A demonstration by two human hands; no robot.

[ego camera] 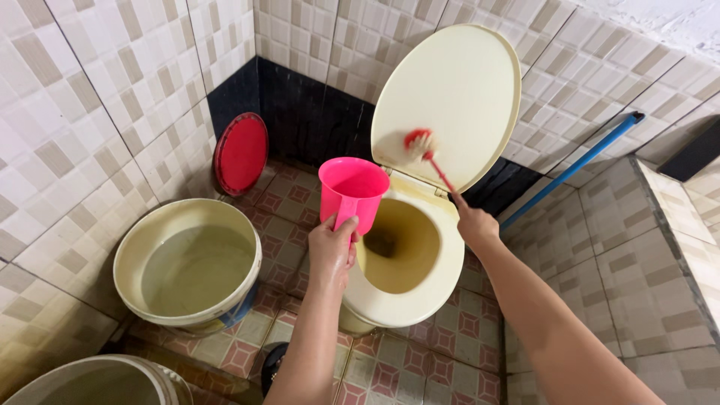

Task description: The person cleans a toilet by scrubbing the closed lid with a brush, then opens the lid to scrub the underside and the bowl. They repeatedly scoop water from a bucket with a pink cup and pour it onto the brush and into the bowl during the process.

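Down below the camera, the left hand (330, 251) has its grip closed round the handle of a bright pink plastic jug (352, 187), fingers wrapped tight and thumb on the near side. The jug is held upright over the left front edge of the cream-coloured ceramic toilet bowl (405, 289), its open mouth facing up; whether it has water in it cannot be told from this angle.

The right hand (474, 223) is closed round the end of a thin red-handled toilet brush (424, 150). Its grip is a full fist, with the handle coming out of the top of the hand and slanting up to the left. The brush head, red with pale bristles, is pressed against the inner face of the raised cream plastic toilet lid (457, 82), low on the lid's left part, just above the hinge. The bristles look blurred.

The lid stands upright and leans back against the tiled wall. The bowl beneath it is stained yellowish-brown inside, with the drain hole dark at its bottom.

To the left of the toilet a cream plastic bucket (187, 262) sits on the patterned red-and-beige floor tiles (465, 330), partly filled with water. Behind it a round red plastic lid (241, 152) leans on its edge against the dark lower band of the wall. The rim of a second pale bucket (105, 379) shows at the bottom left corner. On the right a blue pipe (577, 166) runs slanting along the wall, behind the right forearm.
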